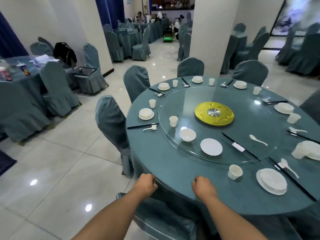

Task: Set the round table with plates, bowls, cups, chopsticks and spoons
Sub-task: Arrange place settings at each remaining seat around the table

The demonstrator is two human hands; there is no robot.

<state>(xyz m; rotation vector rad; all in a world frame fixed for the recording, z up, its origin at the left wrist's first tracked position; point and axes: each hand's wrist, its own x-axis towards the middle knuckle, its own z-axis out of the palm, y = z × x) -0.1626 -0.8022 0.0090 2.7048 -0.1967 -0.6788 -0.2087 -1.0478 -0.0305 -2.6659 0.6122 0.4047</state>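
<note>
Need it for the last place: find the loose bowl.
In the head view, the bowl sits on the glass turntable, between a cup and a plate.

On the turntable [225, 153] a bowl [187, 134] sat left of a plate [211, 146], chopsticks [240, 146] to its right.

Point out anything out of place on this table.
One setting lies on the glass turntable, not the cloth: cup, bowl, plate, chopsticks and spoon.

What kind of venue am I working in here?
Most likely a restaurant banquet hall: a round table with a glass turntable, cloth-covered chairs, and more covered tables behind.
</note>
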